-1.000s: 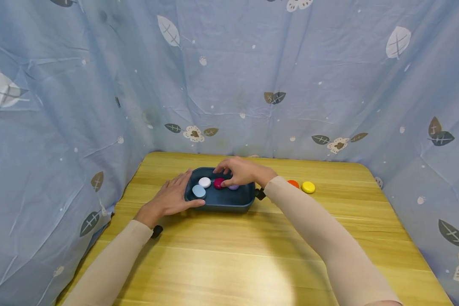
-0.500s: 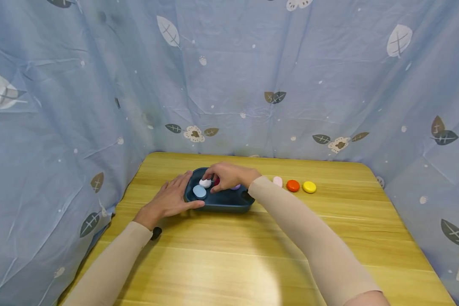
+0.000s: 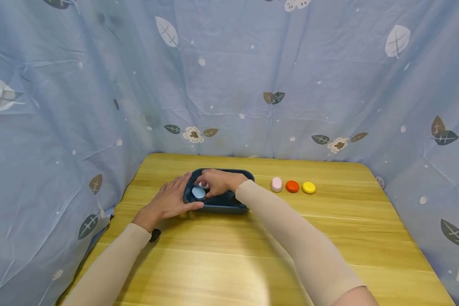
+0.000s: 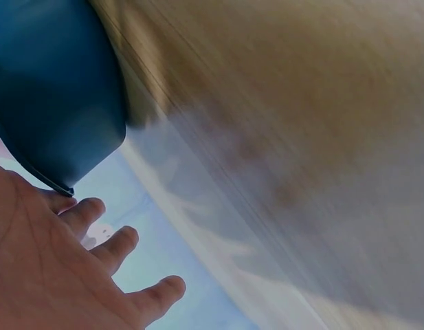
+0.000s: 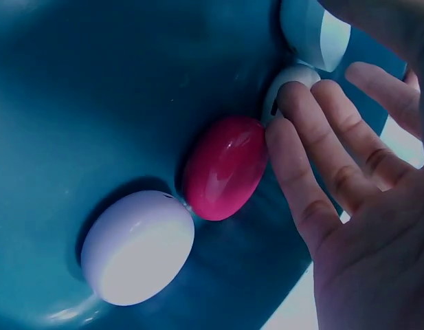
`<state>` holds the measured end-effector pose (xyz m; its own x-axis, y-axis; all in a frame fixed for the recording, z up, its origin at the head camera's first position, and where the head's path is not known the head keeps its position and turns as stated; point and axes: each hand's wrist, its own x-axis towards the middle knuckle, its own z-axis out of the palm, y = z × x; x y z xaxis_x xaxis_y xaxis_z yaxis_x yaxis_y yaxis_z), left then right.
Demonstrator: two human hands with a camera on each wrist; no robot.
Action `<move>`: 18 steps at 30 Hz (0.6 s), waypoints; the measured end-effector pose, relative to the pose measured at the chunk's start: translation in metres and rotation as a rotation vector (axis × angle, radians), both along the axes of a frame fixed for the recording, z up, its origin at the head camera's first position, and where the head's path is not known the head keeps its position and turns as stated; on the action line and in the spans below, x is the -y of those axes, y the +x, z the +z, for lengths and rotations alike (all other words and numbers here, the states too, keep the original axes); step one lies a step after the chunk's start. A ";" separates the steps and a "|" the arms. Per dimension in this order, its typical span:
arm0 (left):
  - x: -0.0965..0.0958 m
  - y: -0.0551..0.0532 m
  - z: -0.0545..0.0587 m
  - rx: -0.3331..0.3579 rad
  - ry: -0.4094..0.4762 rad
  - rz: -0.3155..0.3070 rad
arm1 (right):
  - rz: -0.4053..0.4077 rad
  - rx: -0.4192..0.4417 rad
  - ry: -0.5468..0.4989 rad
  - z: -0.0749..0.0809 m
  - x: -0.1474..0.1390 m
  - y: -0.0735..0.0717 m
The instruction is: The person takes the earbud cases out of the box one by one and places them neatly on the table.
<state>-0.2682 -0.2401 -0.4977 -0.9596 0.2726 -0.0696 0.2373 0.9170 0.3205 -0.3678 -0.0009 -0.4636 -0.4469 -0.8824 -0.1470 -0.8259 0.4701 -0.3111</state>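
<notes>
A dark blue tray [image 3: 223, 210] with rounded corners sits toward the far side of the table. My left hand [image 3: 169, 199] rests at its left end, thumb along the front wall and fingers by the far corner. Inside, my right hand [image 3: 219, 182] reaches over the left part, its fingers loosely bent. Its thumb and fingertips are around a light blue rounded piece [image 3: 198, 193] and a white one [image 5: 287, 84]. The right wrist view shows a glossy crimson oval piece [image 5: 225, 168] beside the fingers and a pale lilac one [image 5: 139, 247] behind it.
Right of the tray, a pale pink piece [image 3: 276, 184], an orange-red piece [image 3: 292, 186] and a yellow piece [image 3: 308, 188] lie in a row on the wooden table [image 3: 199, 263]. A patterned blue curtain [image 3: 229, 76] encloses the back and sides.
My right hand has moved left inside the tray, from above the crimson piece past the white piece to the light blue one. The pink piece has come into view. My left hand has stayed in place.
</notes>
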 end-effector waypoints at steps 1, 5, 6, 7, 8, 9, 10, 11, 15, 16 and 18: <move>0.000 0.000 0.000 0.002 -0.001 0.000 | 0.003 0.000 0.003 -0.001 0.001 0.000; 0.001 0.000 -0.001 0.005 -0.001 0.001 | -0.004 -0.005 0.011 -0.016 0.008 -0.010; 0.002 -0.001 -0.001 0.007 -0.001 0.001 | -0.007 0.004 0.010 -0.016 0.009 -0.011; 0.002 -0.001 -0.001 0.008 -0.002 0.001 | -0.010 0.005 0.011 -0.016 0.010 -0.011; 0.002 -0.001 -0.001 0.008 -0.001 0.000 | -0.014 0.006 0.013 -0.017 0.011 -0.011; 0.002 -0.001 0.000 0.007 -0.001 0.000 | -0.014 -0.002 0.014 -0.021 0.012 -0.015; 0.002 -0.001 0.000 0.006 -0.001 -0.001 | -0.015 0.009 0.012 -0.017 0.011 -0.012; 0.002 -0.001 0.000 0.006 -0.001 -0.001 | -0.017 0.001 0.014 -0.022 0.012 -0.015; 0.001 0.000 0.000 0.003 0.000 -0.002 | -0.030 0.003 0.020 -0.031 0.011 -0.021; 0.000 0.000 0.000 0.004 0.000 -0.002 | -0.035 0.015 0.016 -0.028 0.010 -0.019; 0.000 0.000 0.000 0.004 -0.001 -0.002 | -0.041 0.031 0.005 -0.025 0.008 -0.018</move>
